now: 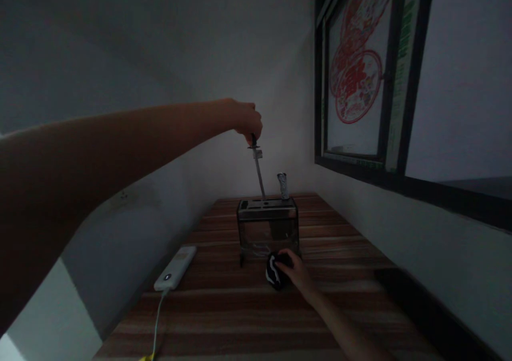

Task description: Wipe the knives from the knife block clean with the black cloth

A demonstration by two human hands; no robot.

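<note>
My left hand (pixel 248 120) is raised above the table, fingers closed round the dark handle of a long thin metal rod (pixel 259 172) with a small guard. Downward, the rod reaches the slotted top of a see-through box (pixel 269 205); whether its tip is inside a slot I cannot tell. A small pale piece (pixel 258 154) sits at the rod just below the guard. In front of the box, my right hand (pixel 294 270) grips a rounded black object with a white stripe (pixel 274 273). Its kind is unclear in the dim light.
At the box's back right stands a silvery, crinkled upright piece (pixel 282 185). A white power bank (pixel 176 269) with a cable (pixel 157 318) lies on the left of the striped wooden table (pixel 224 318). A long dark object (pixel 416 302) lies at the right by the wall, below a window frame (pixel 360 163).
</note>
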